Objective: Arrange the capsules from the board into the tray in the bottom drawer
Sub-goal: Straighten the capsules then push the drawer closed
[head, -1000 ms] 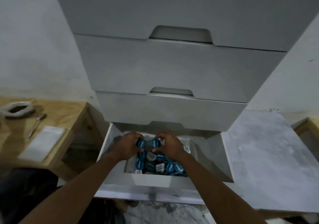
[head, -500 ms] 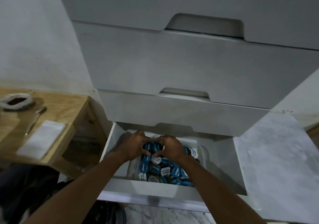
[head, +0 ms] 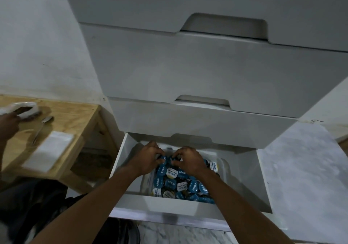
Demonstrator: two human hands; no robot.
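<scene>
Down at bottom drawer [head: 165, 204]: placing step, capsules [head: 180, 183] going into clear tray [head: 224, 165].
Left hand [head: 148, 159] & right hand [head: 190, 161] meet at the tray's far end, each grip narrow, fingertips pinched on blue-lidded capsules atop the heap. Rest of the pile lies just near of both grips, touching them. Prob. late in task, since tray looks heaped. Next: let go gently, seat them lid-up w/o tipping neighbours over the rim.
</scene>
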